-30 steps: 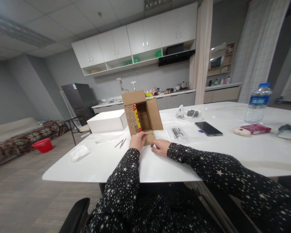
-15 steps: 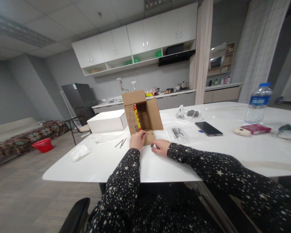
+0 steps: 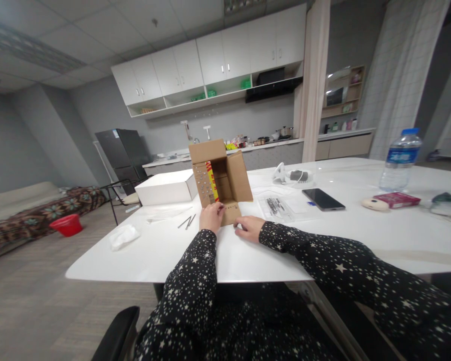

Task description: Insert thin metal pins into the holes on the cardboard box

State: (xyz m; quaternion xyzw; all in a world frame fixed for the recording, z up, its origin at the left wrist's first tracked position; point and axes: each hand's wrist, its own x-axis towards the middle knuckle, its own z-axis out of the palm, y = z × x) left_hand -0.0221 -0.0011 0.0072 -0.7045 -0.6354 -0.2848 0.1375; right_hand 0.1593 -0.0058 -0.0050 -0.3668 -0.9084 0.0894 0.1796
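A cardboard box [image 3: 240,175] stands with its flaps spread and its opening towards me. Small round spots dot its left flap, beside a red and yellow strip [image 3: 212,183], and a row of tiny dark spots runs along the front flap [image 3: 232,213]. At the left of that front flap, my left hand [image 3: 211,216] has its fingertips pinched together; whatever is between them is too small to make out. My right hand [image 3: 251,229] rests on the table by the flap's lower right corner, fingers curled, and what they hold, if anything, is hidden.
Left of the box are a white box [image 3: 167,188], thin metal rods [image 3: 190,221] and a crumpled white tissue [image 3: 124,236]. On the right lie a plastic bag [image 3: 276,206], a phone [image 3: 323,199], a maroon pack [image 3: 402,199] and a water bottle [image 3: 398,160].
My left hand has shifted slightly left and down along the front flap, showing more of the dark spots there. My right hand and the box look unmoved.
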